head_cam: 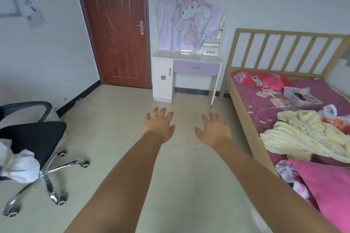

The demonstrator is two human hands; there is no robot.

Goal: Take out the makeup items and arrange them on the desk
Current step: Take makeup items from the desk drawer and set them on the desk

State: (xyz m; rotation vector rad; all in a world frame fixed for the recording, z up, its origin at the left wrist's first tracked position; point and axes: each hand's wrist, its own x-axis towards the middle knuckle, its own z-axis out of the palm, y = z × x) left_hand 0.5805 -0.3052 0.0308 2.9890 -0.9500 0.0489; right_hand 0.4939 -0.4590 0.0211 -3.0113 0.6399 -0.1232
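A white dressing desk with a purple drawer stands against the far wall, its mirror covered by a pink cartoon cloth. The drawer looks shut. My left hand and my right hand stretch out in front of me over the floor, palms down, fingers spread, holding nothing. Both are well short of the desk. A clear box holding small items sits on the bed to the right. No makeup items are plainly visible on the desk top.
A closed red-brown door is left of the desk. A black office chair with white cloth on it stands at the left. A wooden bed with blankets and clutter fills the right. Tiled floor lies between.
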